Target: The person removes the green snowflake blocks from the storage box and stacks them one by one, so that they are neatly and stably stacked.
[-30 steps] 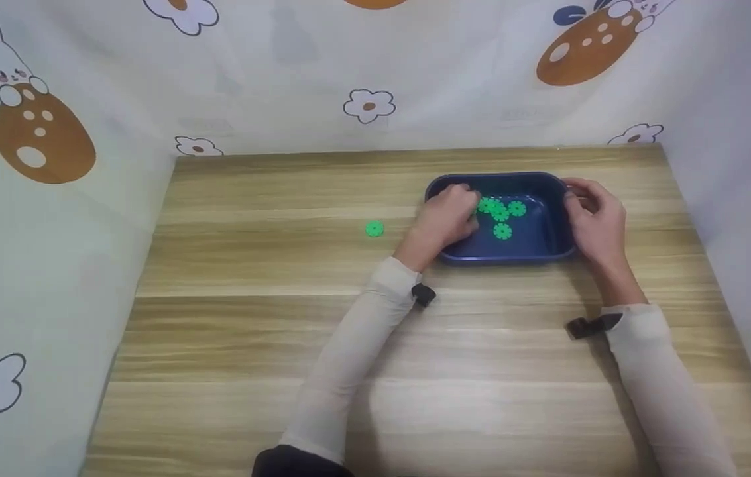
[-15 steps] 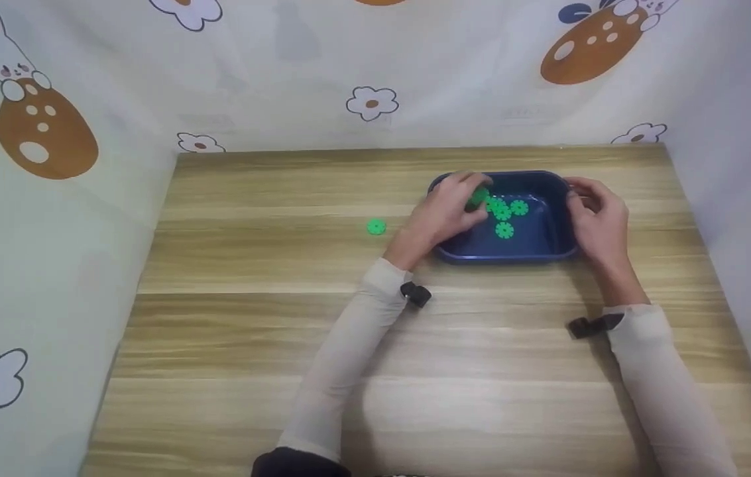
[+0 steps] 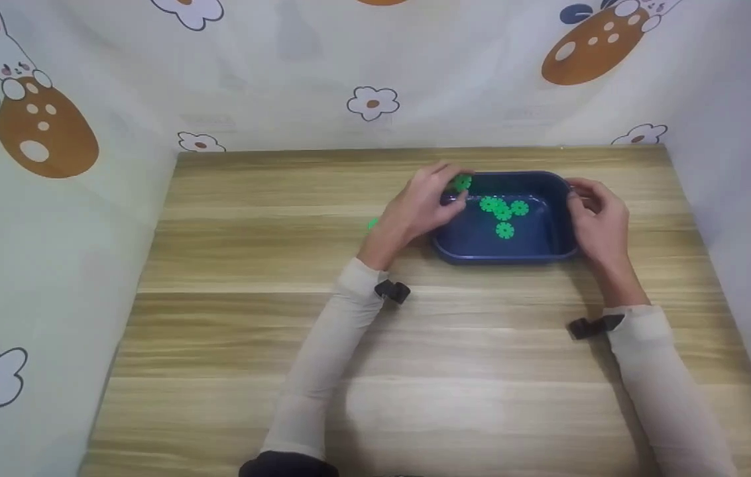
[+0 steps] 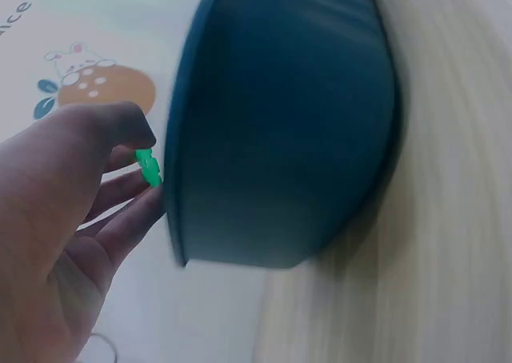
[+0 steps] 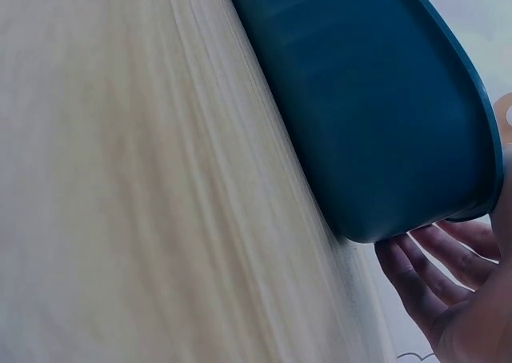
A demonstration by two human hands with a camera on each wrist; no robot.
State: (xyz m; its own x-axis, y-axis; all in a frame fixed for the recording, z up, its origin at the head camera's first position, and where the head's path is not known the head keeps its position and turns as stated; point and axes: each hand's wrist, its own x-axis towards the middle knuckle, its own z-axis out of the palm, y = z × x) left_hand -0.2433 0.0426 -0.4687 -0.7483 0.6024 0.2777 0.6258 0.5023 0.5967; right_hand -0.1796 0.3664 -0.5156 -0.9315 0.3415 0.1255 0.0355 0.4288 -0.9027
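My left hand (image 3: pixel 415 205) pinches a green notched disc (image 3: pixel 462 183) between thumb and fingertips, level with the far left corner of a dark blue plastic basin (image 3: pixel 471 244). Seen from the left wrist, the disc (image 4: pixel 149 168) stands edge-on right beside the basin's rim. My right hand (image 3: pixel 602 222) grips the basin's right end, thumb at the rim and fingers against the outer wall (image 5: pixel 400 139). Several similar green discs (image 3: pixel 505 230) lie on the basin's floor, some overlapping. One more disc (image 3: pixel 372 225) lies on the table, mostly hidden behind my left wrist.
The wood-grain table (image 3: pixel 249 331) extends to the left and in front of the basin. A white cloth backdrop (image 3: pixel 282 99) with printed flowers and rabbits encloses the back and both sides. Each wrist wears a small black camera (image 3: pixel 393 291).
My left hand has lifted a disc from inside the basin and moved left to its far left corner. The right hand and the basin stay in place.
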